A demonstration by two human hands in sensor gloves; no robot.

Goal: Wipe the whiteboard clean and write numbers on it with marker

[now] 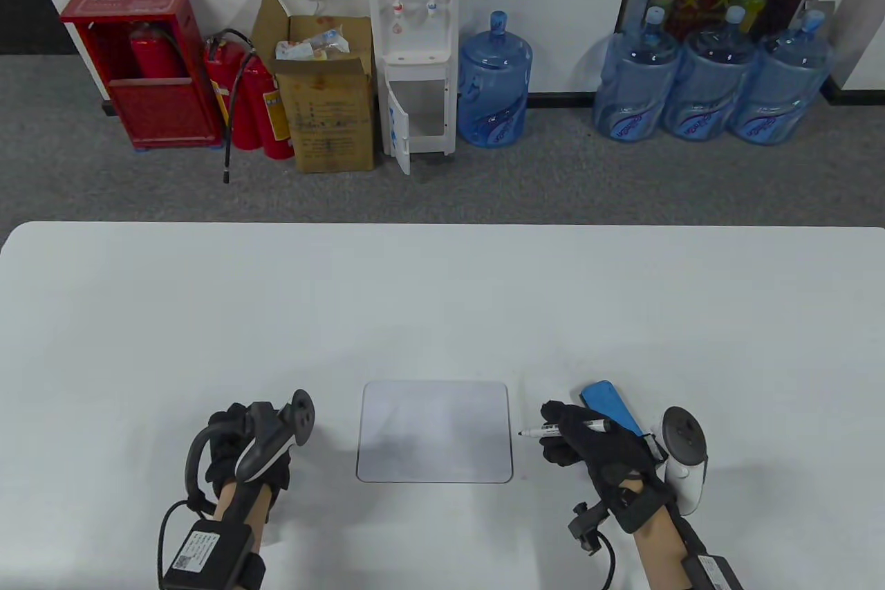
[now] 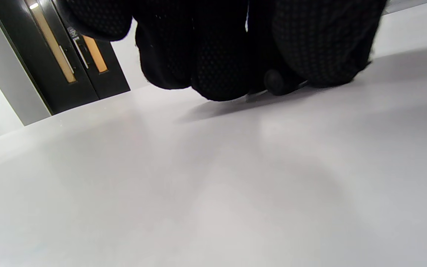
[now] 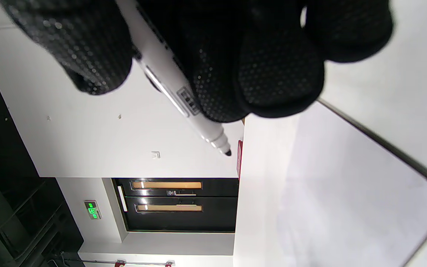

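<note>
The whiteboard (image 1: 434, 431) lies flat near the table's front edge, blank apart from faint grey smears; in the right wrist view the whiteboard (image 3: 347, 185) shows one rounded corner. My right hand (image 1: 556, 436) grips a white marker (image 1: 531, 434) just right of the board, its bare black tip pointing at the board's right edge and held off it. The marker (image 3: 184, 100) is pinched between thumb and fingers. A blue eraser (image 1: 610, 404) lies behind that hand. My left hand (image 1: 231, 441) rests curled on the table left of the board, fingers around a small black marker cap (image 2: 277, 82).
The white table (image 1: 442, 299) stretches far behind the board. Beyond its far edge, on the floor, stand a water dispenser (image 1: 413, 43), several blue water bottles (image 1: 705, 78), a cardboard box (image 1: 328, 99) and red fire extinguishers (image 1: 249, 99).
</note>
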